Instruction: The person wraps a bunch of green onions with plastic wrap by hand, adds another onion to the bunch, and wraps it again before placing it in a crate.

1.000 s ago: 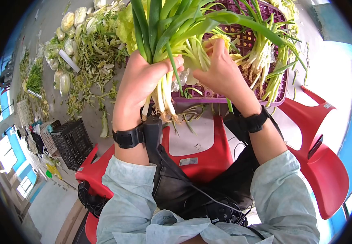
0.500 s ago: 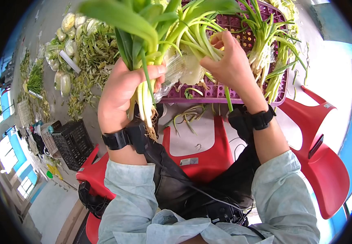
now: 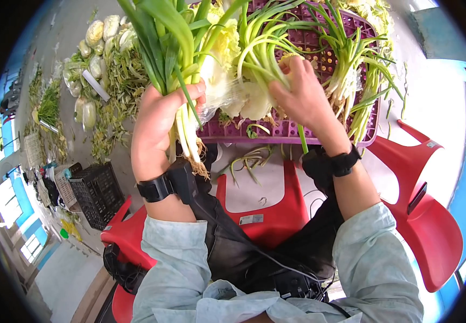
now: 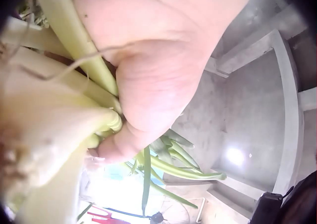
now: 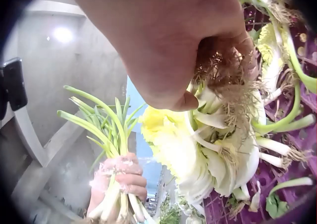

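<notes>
In the head view my left hand (image 3: 155,121) grips a thick bunch of spring onions (image 3: 182,129), green leaves up and stringy roots hanging below the fist. The thumb wraps across the pale stems, as the left wrist view also shows of the hand (image 4: 158,80). My right hand (image 3: 307,99) holds a second, thinner bunch of spring onions (image 3: 265,56) above the crate. Dark roots (image 5: 223,80) of that bunch show under the curled fingers in the right wrist view. Between the hands lies a pale napa cabbage (image 3: 217,75), with clear plastic wrap (image 3: 210,110) beside it.
A purple plastic crate (image 3: 276,134) carries more spring onions (image 3: 343,81) on its right side. Wrapped cabbages (image 3: 95,32) and trimmed leaves (image 3: 122,75) cover the floor at left. Red stools (image 3: 265,218) stand around, and a black crate (image 3: 97,196) sits at left.
My left hand has moved left with its bunch, away from the right hand, and the cabbage between them shows more. The right hand has shifted slightly right, still holding the thinner bunch.
</notes>
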`<control>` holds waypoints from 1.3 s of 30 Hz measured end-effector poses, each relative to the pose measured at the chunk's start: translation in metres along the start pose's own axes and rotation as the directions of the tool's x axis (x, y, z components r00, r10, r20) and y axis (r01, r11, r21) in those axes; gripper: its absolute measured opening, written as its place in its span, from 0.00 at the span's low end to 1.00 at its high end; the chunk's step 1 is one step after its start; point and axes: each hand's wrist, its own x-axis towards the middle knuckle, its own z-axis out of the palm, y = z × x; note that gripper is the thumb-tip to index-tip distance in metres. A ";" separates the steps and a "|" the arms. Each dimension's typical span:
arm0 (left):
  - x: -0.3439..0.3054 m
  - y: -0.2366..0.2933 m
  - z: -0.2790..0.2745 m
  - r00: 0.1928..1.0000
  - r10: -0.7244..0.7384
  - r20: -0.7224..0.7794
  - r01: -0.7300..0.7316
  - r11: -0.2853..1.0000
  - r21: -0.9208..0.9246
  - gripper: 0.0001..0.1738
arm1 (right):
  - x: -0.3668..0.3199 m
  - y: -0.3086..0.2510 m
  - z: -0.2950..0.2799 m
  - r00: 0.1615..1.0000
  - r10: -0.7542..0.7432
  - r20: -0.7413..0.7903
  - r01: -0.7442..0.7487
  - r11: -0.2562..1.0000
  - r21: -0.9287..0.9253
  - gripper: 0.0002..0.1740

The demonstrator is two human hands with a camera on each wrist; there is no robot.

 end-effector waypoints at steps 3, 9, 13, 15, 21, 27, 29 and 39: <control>-0.001 -0.002 0.010 0.998 0.061 -0.004 -0.061 0.998 -0.004 0.15 | -0.010 0.002 0.015 0.995 -0.100 0.004 0.100 0.994 -0.048 0.38; -0.001 0.000 0.006 1.000 0.024 -0.008 -0.024 1.000 -0.010 0.16 | -0.016 -0.002 0.025 0.987 -0.153 -0.058 0.146 0.984 -0.106 0.41; -0.002 -0.002 0.002 0.999 0.040 0.015 -0.040 0.998 0.049 0.16 | -0.011 -0.015 0.008 0.995 -0.060 -0.085 0.056 0.997 -0.055 0.34; -0.004 -0.001 -0.004 1.000 0.013 0.026 -0.015 0.999 0.051 0.15 | -0.007 -0.014 0.000 0.973 -0.135 -0.185 0.130 0.991 -0.037 0.30; -0.026 0.006 -0.006 0.997 0.050 0.052 -0.032 0.956 -0.292 0.13 | 0.001 -0.009 -0.008 0.962 -0.158 -0.223 0.160 0.987 -0.010 0.26; -0.016 -0.002 -0.026 0.940 0.303 0.158 -0.149 0.779 -0.609 0.14 | -0.004 0.005 -0.002 0.994 -0.100 -0.049 0.095 0.991 -0.093 0.28; -0.010 -0.005 -0.035 0.891 0.377 0.252 -0.109 0.717 -0.689 0.12 | -0.004 0.013 0.001 0.992 -0.127 -0.002 0.125 0.984 -0.126 0.30; 0.004 -0.007 -0.044 0.802 0.514 0.305 0.022 0.483 -0.875 0.08 | 0.004 -0.005 -0.004 0.976 -0.145 -0.161 0.142 0.989 -0.030 0.16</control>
